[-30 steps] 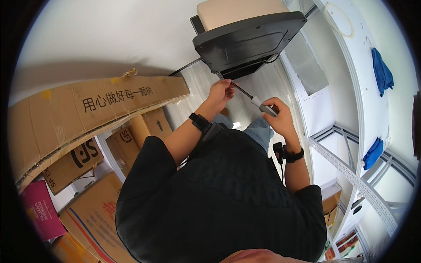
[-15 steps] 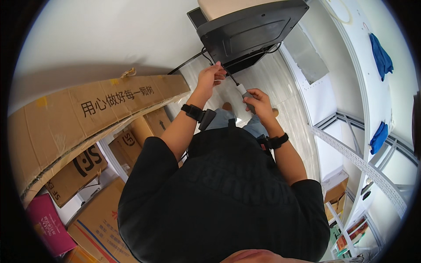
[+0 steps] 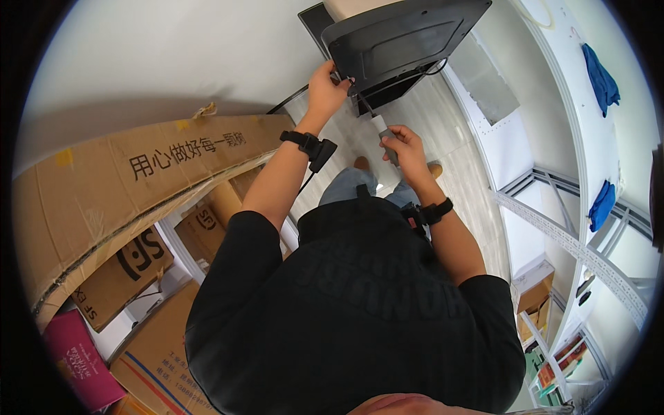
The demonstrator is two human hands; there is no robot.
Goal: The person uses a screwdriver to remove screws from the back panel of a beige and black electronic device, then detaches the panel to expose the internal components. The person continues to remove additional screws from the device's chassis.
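Note:
My right hand (image 3: 408, 149) is wrapped around the grey handle of a screwdriver (image 3: 388, 140), whose thin dark shaft points up and left. The shaft's tip reaches close to the lower left edge of a black moulded panel (image 3: 401, 48). At that edge is my left hand (image 3: 328, 91), its fingers closed beside the tip; what they pinch, if anything, is too small to make out. A beige surface (image 3: 356, 7) shows behind the panel. Below it stands a black part (image 3: 394, 95), and a dark cable (image 3: 434, 69) loops at its right.
A long cardboard box (image 3: 138, 155) lies to my left, above more cartons (image 3: 173, 339) and a magenta box (image 3: 79, 360). White shelving with a perforated metal beam (image 3: 553, 225) runs along the right, where blue cloths (image 3: 602, 79) hang. My feet are on the pale floor (image 3: 456, 142).
My left hand has moved up to the panel's edge, and its fingers have closed in there. The screwdriver in my right hand has shifted slightly up and left.

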